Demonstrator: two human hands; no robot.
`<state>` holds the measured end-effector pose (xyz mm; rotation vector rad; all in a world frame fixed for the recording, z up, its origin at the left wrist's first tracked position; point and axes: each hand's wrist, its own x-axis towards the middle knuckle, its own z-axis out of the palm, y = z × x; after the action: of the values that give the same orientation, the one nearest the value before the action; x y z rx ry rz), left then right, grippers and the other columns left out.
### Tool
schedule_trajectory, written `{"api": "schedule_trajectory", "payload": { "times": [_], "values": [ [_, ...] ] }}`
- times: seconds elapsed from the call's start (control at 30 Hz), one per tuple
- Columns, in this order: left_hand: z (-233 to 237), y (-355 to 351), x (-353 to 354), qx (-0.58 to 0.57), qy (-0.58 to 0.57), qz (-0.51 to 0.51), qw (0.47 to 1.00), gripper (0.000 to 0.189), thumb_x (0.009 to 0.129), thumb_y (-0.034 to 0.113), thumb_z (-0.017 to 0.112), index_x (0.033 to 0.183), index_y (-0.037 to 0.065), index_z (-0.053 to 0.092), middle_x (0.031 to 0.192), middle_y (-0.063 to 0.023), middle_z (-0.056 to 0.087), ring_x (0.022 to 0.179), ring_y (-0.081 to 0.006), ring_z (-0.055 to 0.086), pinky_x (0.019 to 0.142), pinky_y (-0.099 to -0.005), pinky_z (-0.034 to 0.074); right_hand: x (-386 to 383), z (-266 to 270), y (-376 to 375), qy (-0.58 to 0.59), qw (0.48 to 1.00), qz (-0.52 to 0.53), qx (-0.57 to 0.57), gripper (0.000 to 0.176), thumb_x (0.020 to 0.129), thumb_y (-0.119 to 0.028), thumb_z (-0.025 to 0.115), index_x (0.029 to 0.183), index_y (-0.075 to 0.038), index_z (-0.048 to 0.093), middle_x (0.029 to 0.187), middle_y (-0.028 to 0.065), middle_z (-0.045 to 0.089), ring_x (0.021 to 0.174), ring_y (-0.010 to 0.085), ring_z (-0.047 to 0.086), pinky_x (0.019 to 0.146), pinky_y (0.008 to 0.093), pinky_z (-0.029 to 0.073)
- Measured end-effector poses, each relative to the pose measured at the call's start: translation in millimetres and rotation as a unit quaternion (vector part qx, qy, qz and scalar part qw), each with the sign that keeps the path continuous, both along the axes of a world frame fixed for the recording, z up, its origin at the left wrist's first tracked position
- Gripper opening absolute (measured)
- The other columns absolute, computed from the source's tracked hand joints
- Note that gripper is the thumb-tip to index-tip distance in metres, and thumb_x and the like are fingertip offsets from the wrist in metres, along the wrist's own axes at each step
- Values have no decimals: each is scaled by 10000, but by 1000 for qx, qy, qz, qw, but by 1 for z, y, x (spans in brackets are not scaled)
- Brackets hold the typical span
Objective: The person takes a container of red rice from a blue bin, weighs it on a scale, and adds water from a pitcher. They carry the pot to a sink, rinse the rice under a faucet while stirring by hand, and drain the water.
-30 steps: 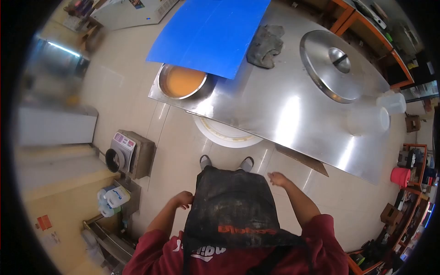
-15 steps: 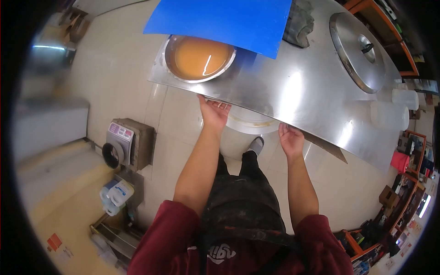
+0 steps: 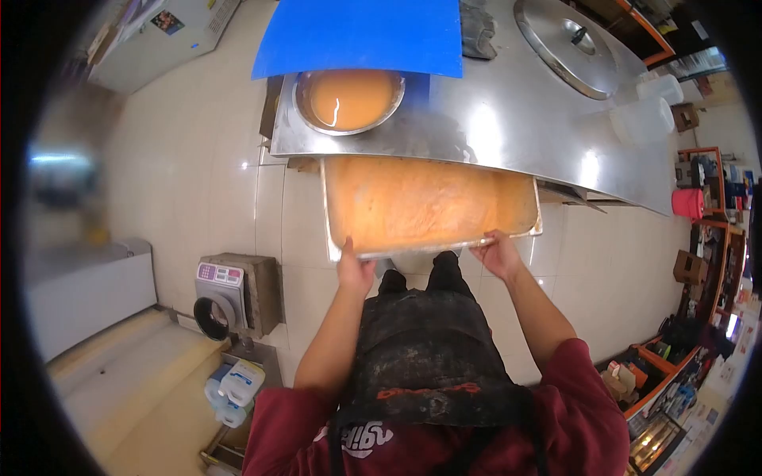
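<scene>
A rectangular metal tray (image 3: 328, 230) with orange contents juts out from beneath the front edge of the steel table (image 3: 524, 131). My left hand (image 3: 355, 270) grips its near left corner, thumb over the rim. Toward the right end of the same near rim, my right hand (image 3: 498, 255) is closed on the tray, with the fingers partly hidden. On the table above the tray stands a round metal bowl (image 3: 298, 103) of orange liquid, its far side partly under a blue sheet (image 3: 361, 36).
A large round lid (image 3: 548, 40), a dark cloth (image 3: 478, 32) and translucent containers (image 3: 643, 120) lie on the table. A scale (image 3: 222, 274) and plastic jugs (image 3: 240, 382) are at the left. Shelves (image 3: 675, 357) line the right.
The orange-filled tray has come into view from under the table, toward my body. Both hands have moved from the table's edge to the tray's near rim. The camera view has shifted.
</scene>
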<state>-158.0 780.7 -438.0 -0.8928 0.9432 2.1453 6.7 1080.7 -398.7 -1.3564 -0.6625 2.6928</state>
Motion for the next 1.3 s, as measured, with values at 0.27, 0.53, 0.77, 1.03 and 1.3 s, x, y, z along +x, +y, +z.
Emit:
{"api": "schedule_trajectory", "payload": {
  "times": [0.27, 0.53, 0.77, 1.03, 1.3],
  "values": [
    [109, -85, 61, -39, -68, -166, 983, 371, 961, 106, 541, 1292, -42, 461, 1272, -180, 567, 1166, -288, 582, 1032, -412, 497, 117, 84, -103, -69, 996, -46, -37, 477, 890, -157, 505, 1346, -42, 426, 1317, 134, 548, 1181, 288, 564, 1087, 451, 410],
    [121, -24, 67, 72, -118, -378, 915, 429, 921, 25, 590, 1323, -44, 457, 1222, -167, 598, 1124, -282, 618, 975, -419, 535, 210, 177, -134, -183, 951, -241, 70, 411, 818, -204, 582, 1203, -63, 553, 1181, 89, 642, 1075, 210, 600, 1015, 364, 438],
    [196, 82, 41, 93, 11, -404, 910, 372, 921, 37, 609, 1269, -59, 522, 1201, -156, 628, 1117, -272, 621, 934, -432, 537, 180, 226, -73, -148, 917, -333, 159, 302, 829, -180, 602, 1116, -87, 605, 1028, 46, 711, 872, 181, 684, 841, 293, 548],
    [182, 193, -27, 89, 141, -292, 942, 331, 915, 91, 652, 1209, -34, 563, 1116, -112, 643, 926, -206, 646, 791, -377, 564, 105, 154, 120, -26, 964, -222, 142, 141, 908, -145, 563, 998, -47, 610, 894, 81, 720, 783, 199, 703, 808, 337, 591],
    [108, 177, -7, 74, 235, -219, 944, 457, 943, 296, 675, 1270, 42, 483, 930, -68, 610, 761, -142, 628, 679, -296, 564, 58, 156, 156, -36, 984, -129, 121, 436, 998, -459, 523, 1076, -37, 603, 823, 32, 715, 844, 210, 709, 821, 371, 575]
  ]
}}
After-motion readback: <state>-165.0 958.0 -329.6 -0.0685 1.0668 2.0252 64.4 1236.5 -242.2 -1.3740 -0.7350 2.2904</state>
